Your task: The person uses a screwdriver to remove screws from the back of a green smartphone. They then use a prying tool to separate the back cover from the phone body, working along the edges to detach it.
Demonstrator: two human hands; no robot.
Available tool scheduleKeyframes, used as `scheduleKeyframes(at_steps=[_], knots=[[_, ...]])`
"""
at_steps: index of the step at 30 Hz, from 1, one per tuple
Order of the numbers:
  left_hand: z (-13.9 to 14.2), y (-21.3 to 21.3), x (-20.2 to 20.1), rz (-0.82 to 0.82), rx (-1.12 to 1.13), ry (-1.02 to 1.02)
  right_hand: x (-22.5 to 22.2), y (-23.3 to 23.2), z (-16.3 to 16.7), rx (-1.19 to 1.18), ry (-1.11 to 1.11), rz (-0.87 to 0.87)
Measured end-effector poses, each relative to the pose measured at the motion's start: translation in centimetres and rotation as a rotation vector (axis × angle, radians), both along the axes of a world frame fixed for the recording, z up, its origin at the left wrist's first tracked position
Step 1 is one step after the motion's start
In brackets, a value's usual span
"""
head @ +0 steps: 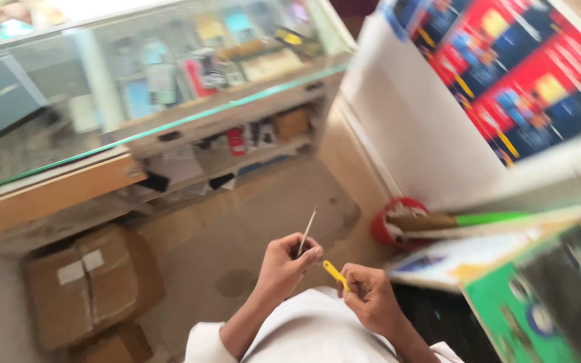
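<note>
Head view: left hand [284, 263] pinches thin metal rod [307, 230], right hand [370, 300] grips yellow handle [335, 273]

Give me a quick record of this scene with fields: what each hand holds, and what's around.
left hand: left hand pinches a thin metal rod, tip pointing up
right hand: right hand grips a small yellow tool
in front: glass display counter with small goods on shelves
floor left: taped cardboard box
floor right: red bucket by the white wall
near right: green box
sharpness: blurred, fine detail unclear
</note>
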State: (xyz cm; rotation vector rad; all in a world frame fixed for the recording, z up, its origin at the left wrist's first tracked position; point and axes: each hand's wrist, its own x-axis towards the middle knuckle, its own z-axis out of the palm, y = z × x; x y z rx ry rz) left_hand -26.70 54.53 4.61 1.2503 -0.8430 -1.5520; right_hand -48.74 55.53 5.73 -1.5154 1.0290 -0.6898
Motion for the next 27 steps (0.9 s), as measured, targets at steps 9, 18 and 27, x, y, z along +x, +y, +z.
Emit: scheduleKeyframes(at_steps=[9, 18, 27], knots=[[0.0, -3.6, 7.0, 0.289, 0.044, -0.235, 10.9, -12.4, 0.1, 0.395, -0.043, 0.261], [0.3, -16.5, 10.9, 0.468, -0.005, -0.080, 14.2, -29.4, -2.5, 0.385, -0.142, 0.145], [0.2, -27.2, 12.9, 0.494, 0.026, 0.070, 14.6, -43.4, -0.9, 0.141, -0.115, 0.058]])
